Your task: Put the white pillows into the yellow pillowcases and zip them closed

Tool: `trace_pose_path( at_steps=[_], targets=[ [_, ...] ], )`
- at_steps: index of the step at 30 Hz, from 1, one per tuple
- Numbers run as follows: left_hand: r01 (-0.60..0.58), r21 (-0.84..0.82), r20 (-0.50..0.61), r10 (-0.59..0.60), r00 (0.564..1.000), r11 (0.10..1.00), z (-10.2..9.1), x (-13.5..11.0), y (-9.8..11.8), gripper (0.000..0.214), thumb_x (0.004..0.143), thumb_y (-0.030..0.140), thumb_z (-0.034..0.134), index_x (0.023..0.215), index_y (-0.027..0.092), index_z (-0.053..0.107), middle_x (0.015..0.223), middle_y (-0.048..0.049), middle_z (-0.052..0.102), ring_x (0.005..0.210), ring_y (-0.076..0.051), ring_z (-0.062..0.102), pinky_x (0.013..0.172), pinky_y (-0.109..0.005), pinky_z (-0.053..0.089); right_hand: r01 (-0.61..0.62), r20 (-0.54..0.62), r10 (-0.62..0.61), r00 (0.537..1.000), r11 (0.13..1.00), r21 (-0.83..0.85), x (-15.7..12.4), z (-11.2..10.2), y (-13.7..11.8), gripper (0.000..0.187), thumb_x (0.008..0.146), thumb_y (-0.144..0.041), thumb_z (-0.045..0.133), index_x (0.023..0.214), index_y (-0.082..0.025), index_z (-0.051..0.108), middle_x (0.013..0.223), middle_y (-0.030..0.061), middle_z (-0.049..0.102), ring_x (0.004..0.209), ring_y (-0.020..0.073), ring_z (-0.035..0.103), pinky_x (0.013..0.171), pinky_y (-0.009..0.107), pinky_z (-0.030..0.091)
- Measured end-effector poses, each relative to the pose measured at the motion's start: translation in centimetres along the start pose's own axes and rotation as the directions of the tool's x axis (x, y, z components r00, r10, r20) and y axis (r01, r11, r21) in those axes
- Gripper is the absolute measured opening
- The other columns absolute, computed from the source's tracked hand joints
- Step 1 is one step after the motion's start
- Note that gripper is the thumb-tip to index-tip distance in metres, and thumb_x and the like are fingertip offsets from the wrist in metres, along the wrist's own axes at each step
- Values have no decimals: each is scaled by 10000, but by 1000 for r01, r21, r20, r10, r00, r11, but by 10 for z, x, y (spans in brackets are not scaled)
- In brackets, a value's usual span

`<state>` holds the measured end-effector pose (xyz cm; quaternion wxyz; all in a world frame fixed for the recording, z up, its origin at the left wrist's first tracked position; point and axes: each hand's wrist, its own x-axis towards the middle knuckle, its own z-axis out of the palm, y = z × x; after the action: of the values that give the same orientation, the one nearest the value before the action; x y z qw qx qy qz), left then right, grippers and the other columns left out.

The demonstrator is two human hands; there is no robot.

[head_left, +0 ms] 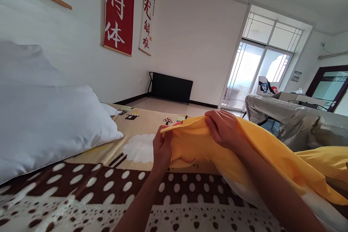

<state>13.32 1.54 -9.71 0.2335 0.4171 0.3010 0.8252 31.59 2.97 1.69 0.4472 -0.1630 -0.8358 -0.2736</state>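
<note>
A yellow pillowcase [190, 145] with a white underside stretches between my hands above the bed and trails off to the lower right. My left hand [162, 148] pinches its left corner, fingers closed on the cloth. Further along the top edge, my right hand [223, 127] grips the fabric from above, with its fingers wrapped over it. A small red print shows near the left corner, partly hidden by folds. To the left lie plump white pillows [54, 127], stacked and apart from both hands.
A patterned blanket [190, 188] with brown, white and beige areas covers the bed. More yellow fabric [326, 159] lies at the right edge. Beyond stand a black folded panel [171, 87] by the wall and furniture wrapped in plastic [288, 116]. Banners [119, 11] hang on the wall.
</note>
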Motion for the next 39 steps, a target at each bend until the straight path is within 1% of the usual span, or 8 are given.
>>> trace_pose_path(
  at_steps=[3,6,10,14,19,30,36,39],
  targets=[
    [22,-31,69,-20,997,999,-2,2,6,254,781,428,638,860,199,562,727,25,512,685,-121,466,614,-194,374,29,67,-30,997,1000,11,2,4,-1,236,958,-257,332,820,-192,512,688,25,581,603,142,474,614,272,327],
    [-52,-9,185,53,981,999,2,-8,19,337,733,398,668,996,207,581,883,-10,573,807,-163,522,711,-229,418,4,95,-4,995,1000,0,1,14,-2,237,960,-251,335,816,-194,514,708,30,595,624,148,487,615,279,325],
    [-129,165,317,72,946,978,11,-20,36,491,645,314,752,1084,211,559,1066,-55,606,963,-219,562,824,-280,445,12,81,-12,997,1000,-10,0,21,-3,259,968,-251,331,802,-194,521,707,32,594,628,147,481,622,282,324],
    [-82,261,304,-1,953,962,14,-22,40,495,661,254,747,1114,220,552,885,-15,646,795,-177,580,739,-258,448,40,46,-39,998,999,-2,-2,21,-8,262,969,-232,335,785,-191,516,687,27,576,609,143,457,618,277,322],
    [-33,184,323,-29,946,982,12,-18,38,147,723,295,671,800,180,623,661,28,525,655,-132,474,604,-219,373,87,-18,-86,996,996,7,-4,24,-11,270,968,-218,329,770,-195,512,666,30,560,598,147,443,600,270,333],
    [183,32,310,-184,933,983,7,-13,26,324,710,463,698,766,175,560,661,28,507,598,-105,414,553,-201,332,103,-191,-116,975,992,-75,-23,36,8,226,926,-157,394,732,-204,498,609,25,520,554,151,430,583,290,341],
    [397,-128,279,-351,894,909,4,-9,11,449,609,488,779,877,165,618,726,-12,618,663,-163,555,610,-248,439,-35,-286,38,958,999,18,-36,35,19,221,927,-204,373,743,-213,494,614,25,524,576,157,472,613,293,387],
    [416,-120,306,-365,879,901,0,-7,7,441,586,490,792,835,161,637,696,-18,639,626,-165,570,604,-260,467,-212,-170,227,959,972,100,-38,33,18,249,950,-264,345,761,-217,500,567,-7,503,507,135,442,545,255,360]
  ],
)
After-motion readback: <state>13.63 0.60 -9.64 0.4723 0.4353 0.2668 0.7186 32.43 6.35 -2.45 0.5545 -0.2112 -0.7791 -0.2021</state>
